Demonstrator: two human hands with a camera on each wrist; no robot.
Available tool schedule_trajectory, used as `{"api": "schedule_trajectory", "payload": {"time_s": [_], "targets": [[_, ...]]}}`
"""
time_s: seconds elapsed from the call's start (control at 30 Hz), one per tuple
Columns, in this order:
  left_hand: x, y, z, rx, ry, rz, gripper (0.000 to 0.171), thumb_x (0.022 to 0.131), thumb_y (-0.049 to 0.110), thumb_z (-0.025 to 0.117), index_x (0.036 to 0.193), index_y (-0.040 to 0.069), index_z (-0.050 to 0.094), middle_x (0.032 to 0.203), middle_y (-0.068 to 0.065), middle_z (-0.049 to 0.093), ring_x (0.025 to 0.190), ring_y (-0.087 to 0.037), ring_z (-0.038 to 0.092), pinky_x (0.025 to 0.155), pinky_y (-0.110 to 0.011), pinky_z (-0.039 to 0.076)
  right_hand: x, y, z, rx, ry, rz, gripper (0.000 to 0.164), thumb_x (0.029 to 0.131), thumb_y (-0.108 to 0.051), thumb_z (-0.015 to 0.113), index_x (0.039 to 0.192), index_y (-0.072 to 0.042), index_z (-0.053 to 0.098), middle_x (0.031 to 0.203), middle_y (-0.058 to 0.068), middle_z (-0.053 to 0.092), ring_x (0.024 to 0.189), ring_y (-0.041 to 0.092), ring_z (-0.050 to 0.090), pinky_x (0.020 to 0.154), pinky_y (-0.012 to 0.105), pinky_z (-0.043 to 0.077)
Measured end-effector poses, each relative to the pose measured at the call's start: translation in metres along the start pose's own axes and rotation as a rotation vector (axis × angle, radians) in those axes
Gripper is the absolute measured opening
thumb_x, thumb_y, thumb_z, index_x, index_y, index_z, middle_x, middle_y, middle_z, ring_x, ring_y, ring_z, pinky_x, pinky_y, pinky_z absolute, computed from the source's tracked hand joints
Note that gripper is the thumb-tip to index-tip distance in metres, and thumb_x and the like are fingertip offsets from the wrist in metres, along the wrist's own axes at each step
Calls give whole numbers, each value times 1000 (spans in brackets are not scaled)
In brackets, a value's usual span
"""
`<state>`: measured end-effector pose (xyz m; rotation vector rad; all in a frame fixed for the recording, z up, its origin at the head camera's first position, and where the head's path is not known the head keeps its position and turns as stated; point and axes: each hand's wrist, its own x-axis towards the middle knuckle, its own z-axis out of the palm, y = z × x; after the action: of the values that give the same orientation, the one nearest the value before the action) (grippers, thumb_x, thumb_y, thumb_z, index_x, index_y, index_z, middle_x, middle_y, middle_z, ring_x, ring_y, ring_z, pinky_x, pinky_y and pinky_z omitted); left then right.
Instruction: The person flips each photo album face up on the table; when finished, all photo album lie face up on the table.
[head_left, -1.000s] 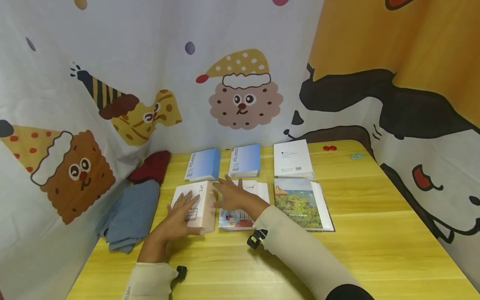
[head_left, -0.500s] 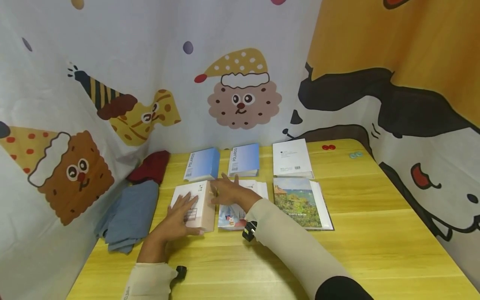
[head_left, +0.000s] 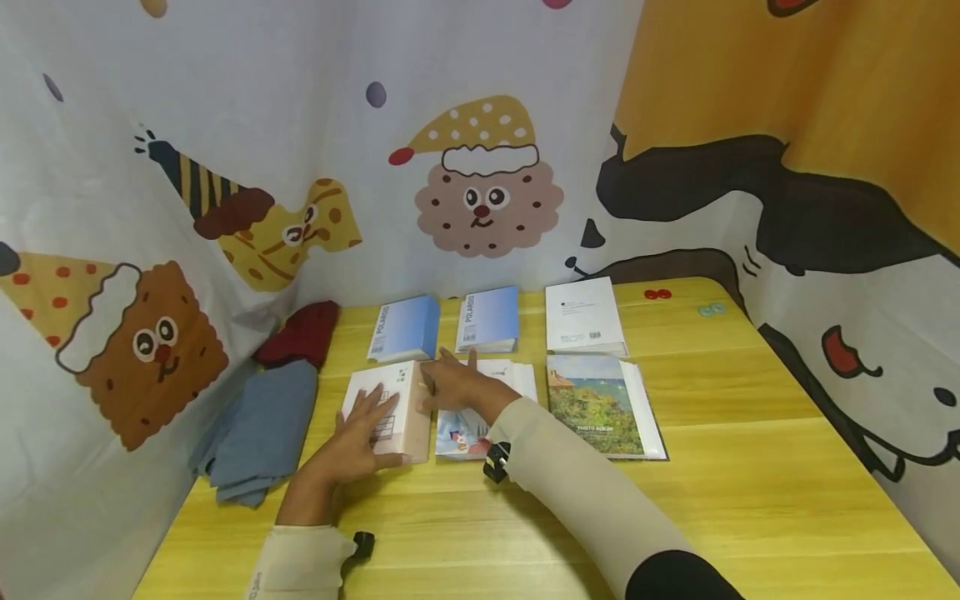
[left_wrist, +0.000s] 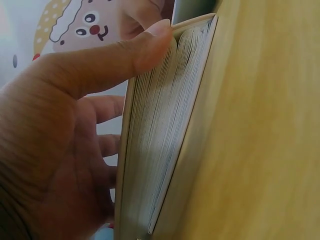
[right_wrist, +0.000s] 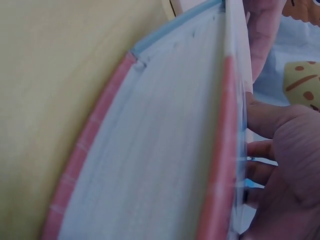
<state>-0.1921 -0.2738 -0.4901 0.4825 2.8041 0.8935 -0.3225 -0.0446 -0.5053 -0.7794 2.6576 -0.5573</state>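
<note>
My left hand [head_left: 352,440] lies spread on the cover of a thick white photo album [head_left: 384,380] with a pale pink spine. In the left wrist view, its thumb [left_wrist: 125,57] reaches over the edge of the album's pages [left_wrist: 157,115]. My right hand [head_left: 463,388] is beside the spine, its fingertips at or very near it; contact is hard to tell. Beneath the right hand lies a second album [head_left: 459,440] with a colourful picture cover, partly covered by the hand. The right wrist view shows that album's page block [right_wrist: 150,135] between red-edged covers.
Behind stand two blue albums [head_left: 405,327] [head_left: 489,319] and a white one [head_left: 583,317]. A landscape-picture album [head_left: 596,408] lies right. Folded blue-grey cloth [head_left: 266,425] and dark red cloth [head_left: 303,333] are left. Red [head_left: 657,294] and teal [head_left: 711,309] small round pieces sit far right.
My right hand has moved slightly left, closer to the white album's spine, and its fingers are less spread. The left hand stays on the cover, and the albums keep their places.
</note>
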Motion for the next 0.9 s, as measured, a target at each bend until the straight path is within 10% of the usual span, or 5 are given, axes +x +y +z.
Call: {"api": "schedule_trajectory", "payload": {"time_s": [0.2, 0.57, 0.77, 0.9], "targets": [[-2, -4, 0, 11, 24, 64, 107, 84, 35, 95, 169, 4, 38, 179, -33, 17, 163, -66, 6, 115, -96, 3, -17, -6, -7, 76, 28, -20, 77, 95, -54, 83, 159, -22, 55, 176, -4, 42, 173, 33, 11, 132, 76, -10], [-8, -9, -11, -175, 81, 223, 98, 96, 18, 86, 173, 4, 28, 177, -34, 23, 159, -61, 27, 125, -62, 38, -48, -14, -33, 302, 45, -222, 109, 85, -30, 97, 173, -15, 33, 183, 13, 23, 170, 41, 20, 137, 68, 13], [-11, -12, -19, -336, 94, 377, 89, 101, -1, 73, 174, 3, 21, 178, -31, 23, 163, -19, 32, 120, -59, 45, -48, -18, -34, 398, 71, -324, 112, 85, -27, 96, 175, -18, 29, 186, 13, 11, 173, 35, 13, 137, 59, 23], [-14, -15, -23, -499, 61, 483, 81, 106, -11, 58, 174, 0, 16, 183, -19, 19, 158, 4, 34, 119, -29, 48, -52, -29, -33, 481, 99, -366, 112, 90, -26, 92, 176, -18, 22, 187, 3, -1, 173, 30, 8, 138, 56, 24]]}}
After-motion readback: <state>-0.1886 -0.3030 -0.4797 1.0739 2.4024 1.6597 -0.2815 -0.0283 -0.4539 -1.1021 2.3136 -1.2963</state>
